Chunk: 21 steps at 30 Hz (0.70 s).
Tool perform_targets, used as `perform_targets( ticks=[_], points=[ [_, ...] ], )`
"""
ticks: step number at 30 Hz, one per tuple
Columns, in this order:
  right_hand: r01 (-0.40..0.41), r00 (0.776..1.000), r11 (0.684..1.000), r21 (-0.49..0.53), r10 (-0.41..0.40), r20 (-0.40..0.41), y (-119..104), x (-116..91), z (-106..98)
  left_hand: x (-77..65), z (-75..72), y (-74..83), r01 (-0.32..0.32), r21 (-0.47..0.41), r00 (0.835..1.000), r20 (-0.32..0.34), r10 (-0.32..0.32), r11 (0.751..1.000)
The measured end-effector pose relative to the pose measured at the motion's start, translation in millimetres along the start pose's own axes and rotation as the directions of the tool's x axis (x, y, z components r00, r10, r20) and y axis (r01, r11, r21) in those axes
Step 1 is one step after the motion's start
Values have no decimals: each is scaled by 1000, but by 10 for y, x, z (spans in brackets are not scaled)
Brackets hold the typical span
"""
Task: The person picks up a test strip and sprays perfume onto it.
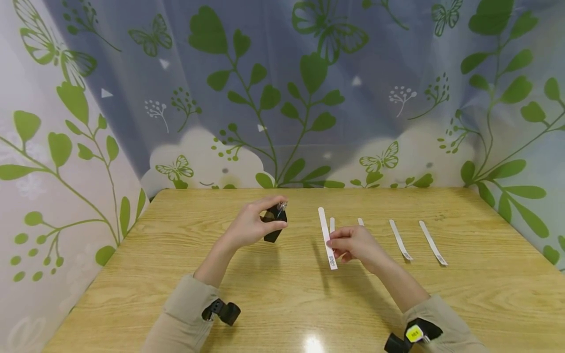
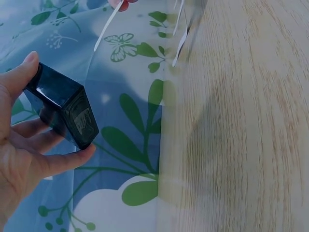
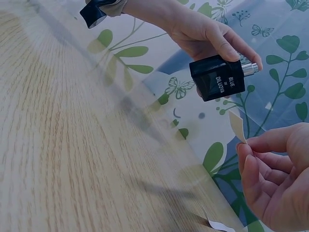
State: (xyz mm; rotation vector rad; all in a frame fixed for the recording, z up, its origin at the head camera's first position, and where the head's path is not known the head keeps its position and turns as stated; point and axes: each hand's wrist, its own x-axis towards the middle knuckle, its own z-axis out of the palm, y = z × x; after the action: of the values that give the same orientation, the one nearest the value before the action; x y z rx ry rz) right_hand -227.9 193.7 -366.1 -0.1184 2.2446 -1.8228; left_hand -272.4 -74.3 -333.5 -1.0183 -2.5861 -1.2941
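Note:
My left hand (image 1: pixel 248 224) holds a black perfume bottle (image 3: pixel 217 79) above the table, index finger on top at the bare silver spray nozzle (image 3: pixel 250 69). The bottle is tilted, and white lettering shows on its front in the right wrist view. In the left wrist view its dark base faces the camera. My right hand (image 1: pixel 358 245) pinches a white paper test strip (image 1: pixel 325 228) between thumb and fingers, its long end pointing up and away. Printing marks the strip's lower end. A gap separates the strip from the bottle.
Several more white strips lie in a row on the wooden table (image 1: pixel 176 274), among them one strip (image 1: pixel 399 239) and another strip (image 1: pixel 432 242) at the right. Two others are partly hidden behind my right hand. A leaf-patterned curtain (image 1: pixel 273 122) hangs along the table's back edge.

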Motion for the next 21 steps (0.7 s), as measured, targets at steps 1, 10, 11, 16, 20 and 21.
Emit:
perform_targets(
  ticks=[1,10,11,16,20,21],
  points=[
    [0,1000,1000,2,0,-1,-1,-1,0,-2,-1,3,-1,-4,1000,-1,1,1000],
    [1,1000,1000,5,-1,-3,-7,-3,-6,-8,-20,17,31,-54,1000,1,-31,998],
    [3,1000,1000,3,-3,-2,-9,-3,-7,-9,-24,14,41,-59,999,-1,-41,997],
    [3,1000,1000,-14,-3,-8,-22,-12,-11,-14,-53,-4,26,-85,999,-23,-28,996],
    [2,1000,1000,-22,-3,-17,-30,-20,-19,-28,-86,-18,20,-114,999,-24,-22,993],
    [5,1000,1000,-23,-5,-17,-31,-22,-24,-34,-94,-20,26,-121,999,-22,-29,992]
  ],
)
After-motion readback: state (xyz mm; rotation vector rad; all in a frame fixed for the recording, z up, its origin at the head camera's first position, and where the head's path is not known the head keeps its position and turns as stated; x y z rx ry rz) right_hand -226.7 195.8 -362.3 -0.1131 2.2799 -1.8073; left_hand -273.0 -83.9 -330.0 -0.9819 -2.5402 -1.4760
